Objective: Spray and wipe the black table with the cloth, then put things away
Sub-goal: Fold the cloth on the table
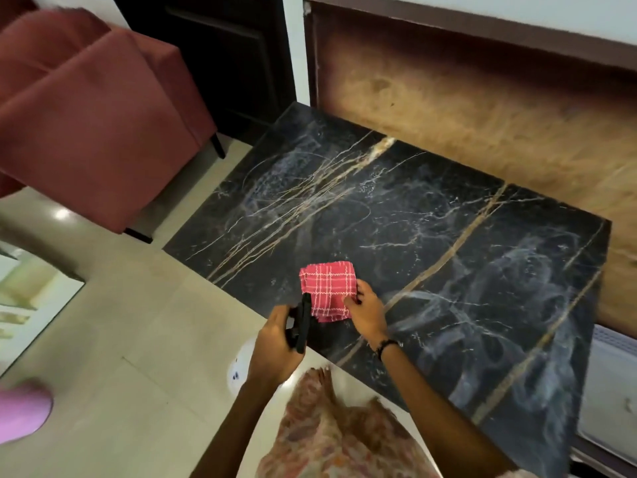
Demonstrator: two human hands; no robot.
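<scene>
The black marble table (431,215) with gold veins fills the middle and right of the head view, with pale smear marks on its top. A folded red checked cloth (327,288) lies near the table's front edge. My right hand (367,310) pinches the cloth's right side. My left hand (275,343) is closed around the black trigger head of a spray bottle (300,322), just left of the cloth at the table edge. The bottle's white body (241,369) shows below my left hand, over the floor.
A red upholstered sofa (89,108) stands at the upper left, a brown wooden panel (482,98) behind the table. Pale tiled floor (131,339) lies left of the table. A pink object (20,408) is at the lower left edge; a white appliance (610,391) at the right.
</scene>
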